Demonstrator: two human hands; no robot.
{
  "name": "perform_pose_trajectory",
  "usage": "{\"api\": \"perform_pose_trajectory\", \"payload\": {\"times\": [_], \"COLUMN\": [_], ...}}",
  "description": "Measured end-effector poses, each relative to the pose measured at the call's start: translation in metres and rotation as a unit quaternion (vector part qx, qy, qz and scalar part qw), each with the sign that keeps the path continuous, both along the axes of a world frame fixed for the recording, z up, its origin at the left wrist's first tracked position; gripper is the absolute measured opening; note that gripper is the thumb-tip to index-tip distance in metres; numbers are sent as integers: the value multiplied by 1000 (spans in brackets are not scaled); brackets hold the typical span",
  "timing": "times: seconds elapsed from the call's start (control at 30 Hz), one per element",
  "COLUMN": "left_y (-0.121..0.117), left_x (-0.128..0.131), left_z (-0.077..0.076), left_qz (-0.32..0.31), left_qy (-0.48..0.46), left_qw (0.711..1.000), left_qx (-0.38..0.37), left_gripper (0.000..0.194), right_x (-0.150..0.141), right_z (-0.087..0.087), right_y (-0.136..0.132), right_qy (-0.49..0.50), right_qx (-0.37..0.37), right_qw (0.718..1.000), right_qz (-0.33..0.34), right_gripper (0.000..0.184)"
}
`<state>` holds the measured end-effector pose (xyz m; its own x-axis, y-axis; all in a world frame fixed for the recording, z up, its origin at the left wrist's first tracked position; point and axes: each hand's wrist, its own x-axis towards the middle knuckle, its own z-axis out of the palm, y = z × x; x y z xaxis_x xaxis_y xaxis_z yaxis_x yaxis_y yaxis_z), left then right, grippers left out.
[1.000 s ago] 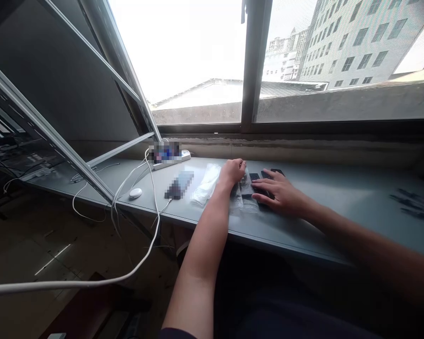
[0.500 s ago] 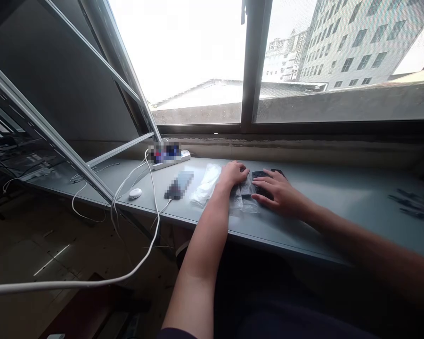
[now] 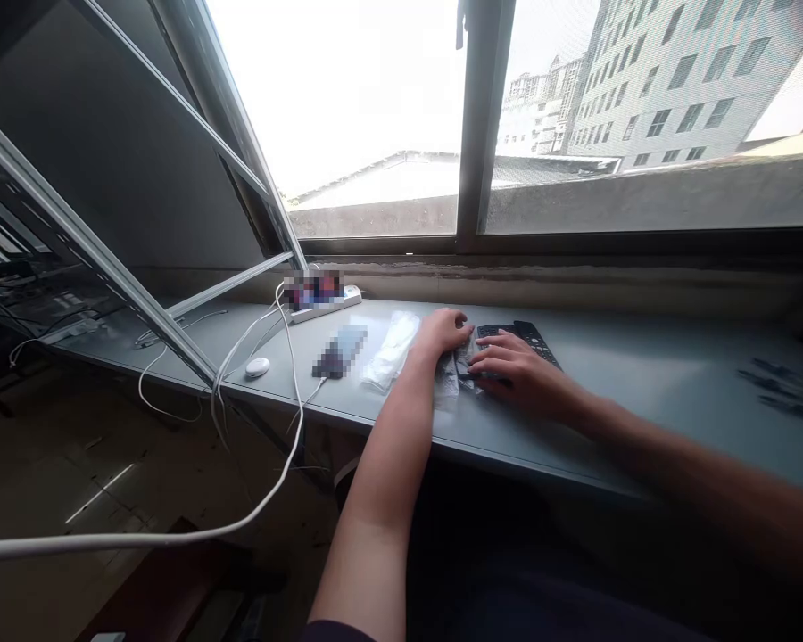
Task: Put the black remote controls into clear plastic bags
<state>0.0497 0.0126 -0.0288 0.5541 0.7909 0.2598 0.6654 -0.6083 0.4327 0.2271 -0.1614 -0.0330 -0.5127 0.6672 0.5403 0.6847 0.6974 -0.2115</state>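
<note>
My left hand (image 3: 447, 329) rests on the table with its fingers curled over the far edge of a clear plastic bag (image 3: 447, 379). Just right of it, my right hand (image 3: 518, 370) reaches across from the right, fingers bent and drawn together over a dark object like a black remote control, mostly hidden beneath them. That object's left end is at the bag. Beyond the right hand lie black remote controls (image 3: 540, 344) with small buttons, partly covered by the fingers. Left of my left forearm are flat, whitish plastic bags (image 3: 392, 352).
A blurred-out phone (image 3: 341, 351) on a white cable and a round white object (image 3: 257, 366) lie to the left. Behind them stands a power strip (image 3: 326, 303). Thin dark items (image 3: 782, 388) lie far right. A metal frame (image 3: 113, 254) slants across the left; a window runs behind the table.
My right hand has shifted slightly left and nearer to me, its fingers drawing in, uncovering more of the black remote controls behind. My left hand has barely moved.
</note>
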Motion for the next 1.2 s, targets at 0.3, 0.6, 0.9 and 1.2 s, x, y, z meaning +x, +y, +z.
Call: {"api": "perform_pose_trajectory", "payload": {"times": [0.3, 0.6, 0.9, 1.2], "left_y": [-1, 2, -3, 4], "left_x": [2, 4, 6, 9], "left_z": [4, 3, 12, 17], "left_qz": [14, 19, -4, -52], "left_qy": [4, -80, -206, -495], "left_qw": [1000, 995, 976, 803], "left_qx": [-10, -47, -74, -329], "left_gripper": [46, 55, 63, 42], "right_x": [-4, -11, -17, -12], "right_z": [14, 20, 33, 30], "right_y": [-10, -12, -27, -22], "right_qy": [119, 359, 337, 398], "right_qx": [-15, -121, -48, -102], "right_qw": [992, 924, 940, 911], "right_qz": [-46, -46, -28, -12], "right_gripper": [17, 24, 31, 45]}}
